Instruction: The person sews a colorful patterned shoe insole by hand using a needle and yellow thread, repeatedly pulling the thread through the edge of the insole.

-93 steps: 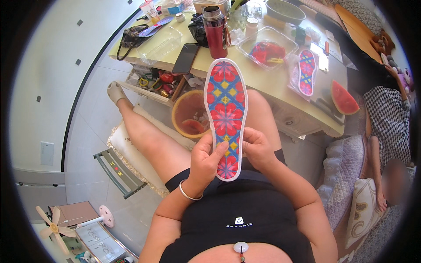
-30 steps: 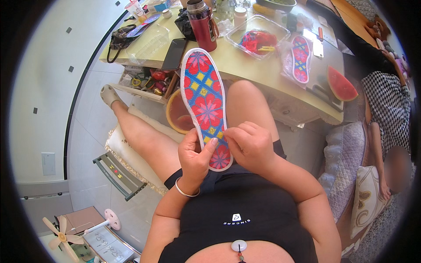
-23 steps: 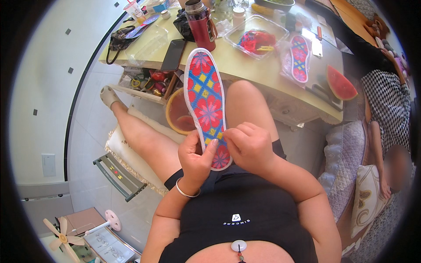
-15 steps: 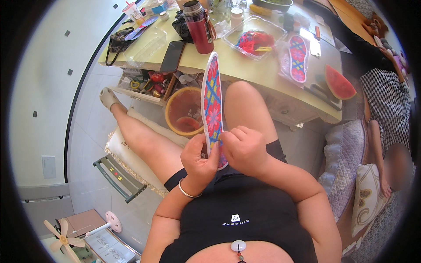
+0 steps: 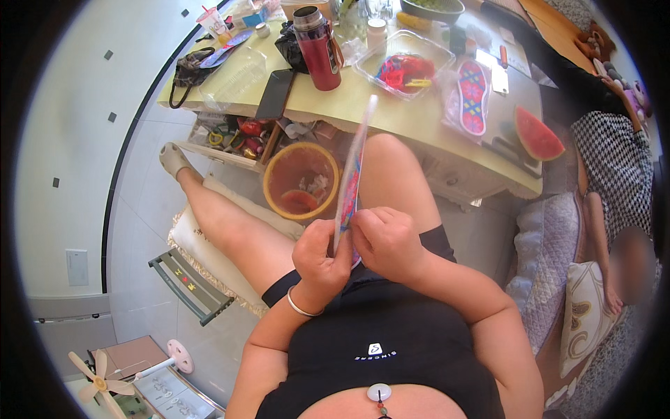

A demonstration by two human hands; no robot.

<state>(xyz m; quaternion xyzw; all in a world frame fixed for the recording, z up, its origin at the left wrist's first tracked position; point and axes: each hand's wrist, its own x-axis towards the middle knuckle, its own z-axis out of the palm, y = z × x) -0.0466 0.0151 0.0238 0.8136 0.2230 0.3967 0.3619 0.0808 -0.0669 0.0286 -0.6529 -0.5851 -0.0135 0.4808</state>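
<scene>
I hold a long embroidered insole (image 5: 352, 174) edge-on above my lap, so only its thin white rim and a sliver of the pink and blue pattern show. My left hand (image 5: 319, 262) pinches its near end from the left. My right hand (image 5: 386, 241) grips the same end from the right, fingers curled over the edge. A second patterned insole (image 5: 472, 96) lies in a clear wrapper on the low yellow table (image 5: 412, 126) ahead.
On the table stand a red bottle (image 5: 319, 49), a black phone (image 5: 273, 93), a clear box of coloured threads (image 5: 403, 68) and a watermelon slice (image 5: 537, 135). An orange bin (image 5: 300, 180) sits under it. Another person (image 5: 618, 202) reclines at right. A fan (image 5: 98, 370) stands at lower left.
The insole has turned from face-up, pattern toward me, to edge-on between both hands. My hands stayed at its near end.
</scene>
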